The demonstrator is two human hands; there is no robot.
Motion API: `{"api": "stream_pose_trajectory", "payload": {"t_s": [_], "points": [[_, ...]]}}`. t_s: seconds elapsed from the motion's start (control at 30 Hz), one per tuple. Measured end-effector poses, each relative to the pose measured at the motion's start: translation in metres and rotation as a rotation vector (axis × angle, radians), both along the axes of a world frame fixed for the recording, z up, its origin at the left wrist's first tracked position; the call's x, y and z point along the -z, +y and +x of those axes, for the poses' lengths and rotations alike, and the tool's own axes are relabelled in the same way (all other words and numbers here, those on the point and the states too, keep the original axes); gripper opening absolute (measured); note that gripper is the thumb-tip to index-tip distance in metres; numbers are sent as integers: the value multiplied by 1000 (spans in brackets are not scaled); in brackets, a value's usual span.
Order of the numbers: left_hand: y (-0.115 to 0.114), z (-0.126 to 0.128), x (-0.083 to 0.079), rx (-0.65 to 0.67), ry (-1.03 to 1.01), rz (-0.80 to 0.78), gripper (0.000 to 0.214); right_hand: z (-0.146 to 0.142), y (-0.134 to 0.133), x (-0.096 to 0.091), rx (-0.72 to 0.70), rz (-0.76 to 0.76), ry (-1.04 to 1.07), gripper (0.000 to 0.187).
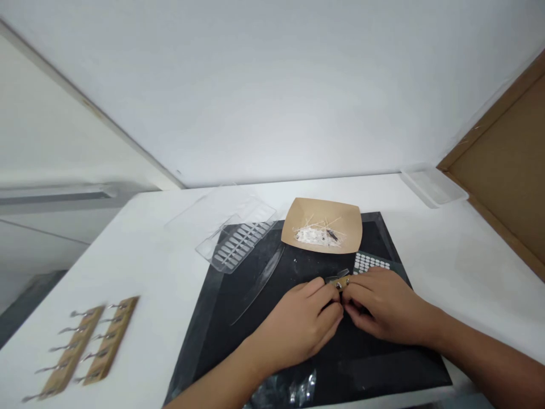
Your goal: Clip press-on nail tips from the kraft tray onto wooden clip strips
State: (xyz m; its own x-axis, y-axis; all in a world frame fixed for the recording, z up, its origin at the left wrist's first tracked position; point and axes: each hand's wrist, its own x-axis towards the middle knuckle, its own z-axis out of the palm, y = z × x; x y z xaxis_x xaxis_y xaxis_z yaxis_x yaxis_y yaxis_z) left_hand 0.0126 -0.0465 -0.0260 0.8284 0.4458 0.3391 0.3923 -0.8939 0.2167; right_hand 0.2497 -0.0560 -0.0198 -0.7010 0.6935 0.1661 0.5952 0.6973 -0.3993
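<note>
My left hand (pixel 309 318) and my right hand (pixel 378 304) meet over the black mat (pixel 238 346), fingers closed around a small wooden strip (pixel 342 283) with metal clips. Most of that strip is hidden by my fingers. A clear, pointed piece (pixel 338 275) sticks out just beyond my left fingertips. Beside my right hand, and partly under it, lies a dark sheet with rows of white oval stickers (pixel 368 262). Just beyond my hands stands a brown paper tray (pixel 293 218) with white scraps and thin sticks inside.
An open clear plastic box (pixel 204 247) holds rows of clear nail tips (pixel 242 244). A curved clear strip (pixel 264 278) lies on the mat. Two wooden strips with metal clips (pixel 72 355) rest at the left. A translucent tray (pixel 434 187) stands by the brown board (pixel 506 159).
</note>
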Motion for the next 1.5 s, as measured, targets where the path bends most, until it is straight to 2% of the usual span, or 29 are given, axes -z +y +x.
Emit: {"api": "stream_pose_trajectory", "payload": {"t_s": [1.03,1.2,1.5], "points": [[-1,-2,2,6,23,-9,8,2,0,1,30,33,-47,8],[-3,0,0,-18,92,-26,8,3,0,-1,38,18,-68,9],[-21,6,-8,-112,243,49,8,4,2,0,54,-29,-111,8]]}}
